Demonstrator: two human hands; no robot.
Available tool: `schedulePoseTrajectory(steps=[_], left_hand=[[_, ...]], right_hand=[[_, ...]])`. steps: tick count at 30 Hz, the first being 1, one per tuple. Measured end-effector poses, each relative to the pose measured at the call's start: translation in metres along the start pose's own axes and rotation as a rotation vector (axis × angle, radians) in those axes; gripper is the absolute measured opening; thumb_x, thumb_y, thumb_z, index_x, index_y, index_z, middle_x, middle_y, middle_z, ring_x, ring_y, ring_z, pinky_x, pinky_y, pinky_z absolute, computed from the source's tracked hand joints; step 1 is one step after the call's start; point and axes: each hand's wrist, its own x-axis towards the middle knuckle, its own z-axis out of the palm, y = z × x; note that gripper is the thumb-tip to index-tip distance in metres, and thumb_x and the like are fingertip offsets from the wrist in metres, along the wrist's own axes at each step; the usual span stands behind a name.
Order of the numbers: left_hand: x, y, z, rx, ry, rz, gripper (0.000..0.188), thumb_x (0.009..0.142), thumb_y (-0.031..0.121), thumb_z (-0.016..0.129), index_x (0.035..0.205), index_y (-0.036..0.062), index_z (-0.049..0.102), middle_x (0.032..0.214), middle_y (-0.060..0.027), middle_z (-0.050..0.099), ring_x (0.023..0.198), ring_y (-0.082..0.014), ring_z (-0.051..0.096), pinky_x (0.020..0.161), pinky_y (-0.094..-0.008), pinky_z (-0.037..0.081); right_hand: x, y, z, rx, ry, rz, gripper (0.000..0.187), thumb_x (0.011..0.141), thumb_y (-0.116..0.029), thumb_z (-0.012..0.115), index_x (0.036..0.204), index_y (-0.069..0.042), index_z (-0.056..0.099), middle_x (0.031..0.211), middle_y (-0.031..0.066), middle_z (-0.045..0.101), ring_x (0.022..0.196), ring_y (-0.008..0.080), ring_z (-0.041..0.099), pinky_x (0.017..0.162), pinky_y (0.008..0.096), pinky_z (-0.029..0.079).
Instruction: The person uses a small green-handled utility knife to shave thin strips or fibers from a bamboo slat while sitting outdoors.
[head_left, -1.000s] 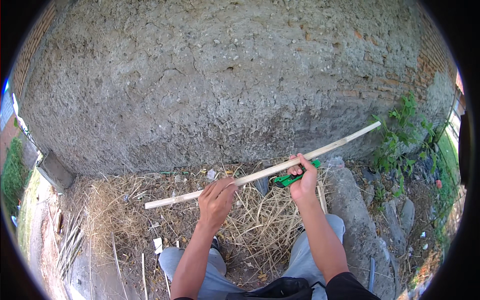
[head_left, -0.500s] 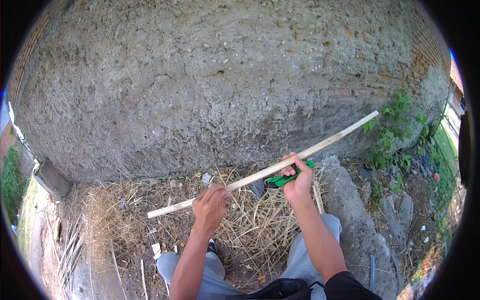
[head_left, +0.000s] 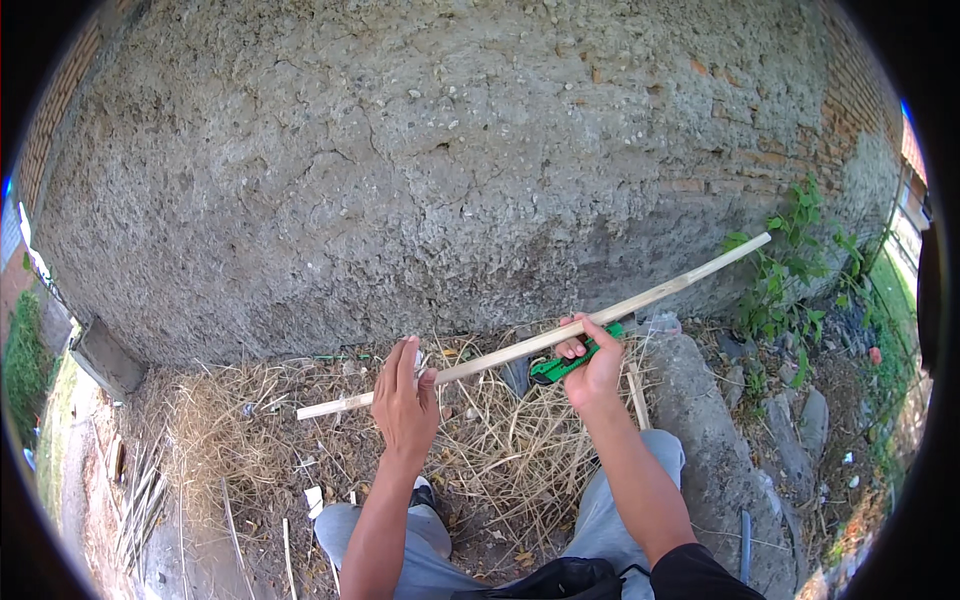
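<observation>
A long pale bamboo strip (head_left: 500,357) slants across in front of me, its right end higher than its left. My right hand (head_left: 594,372) grips it right of the middle, thumb over the top. In that same hand a green utility knife (head_left: 553,369) lies below the strip; whether its blade is out I cannot make out. Nearer the strip's left end, my left hand (head_left: 405,405) has its fingers stretched upward and thumb apart. The strip runs behind this hand, and any touch between them is hidden.
A rough grey wall (head_left: 430,180) rises ahead. Heaps of pale shavings (head_left: 510,460) cover the ground between my legs and on the left. A concrete ledge (head_left: 690,410) and a leafy plant (head_left: 795,260) are on the right. Thin strips (head_left: 143,505) lie at the lower left.
My left hand has opened from its grip on the bamboo strip, its fingers straightening as it shifted slightly left. The strip's right end has dropped a little and moved right.
</observation>
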Motion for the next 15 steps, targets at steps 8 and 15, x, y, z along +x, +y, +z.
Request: schedulePoseTrajectory(steps=[8, 15], left_hand=[[-0.012, 0.027, 0.022, -0.094, -0.111, 0.287, 0.028, 0.076, 0.016, 0.078, 0.101, 0.0070, 0.066, 0.116, -0.0096, 0.062, 0.117, -0.0290, 0.057, 0.102, -0.0471, 0.039], [-0.012, 0.024, 0.036, -0.315, -0.126, 0.316, 0.019, 0.073, 0.005, 0.076, 0.090, 0.0063, 0.067, 0.101, -0.0063, 0.067, 0.099, -0.0267, 0.065, 0.094, -0.0438, 0.045]], right_hand=[[-0.020, 0.035, -0.005, -0.055, -0.144, 0.204, 0.005, 0.085, -0.006, 0.057, 0.088, -0.006, 0.052, 0.088, 0.0120, 0.056, 0.054, 0.0093, 0.041, 0.056, 0.0264, 0.037], [-0.030, 0.050, -0.011, -0.095, -0.316, 0.261, 0.006, 0.083, -0.005, 0.056, 0.088, -0.007, 0.053, 0.088, 0.0101, 0.053, 0.056, 0.0106, 0.043, 0.058, 0.0272, 0.037]])
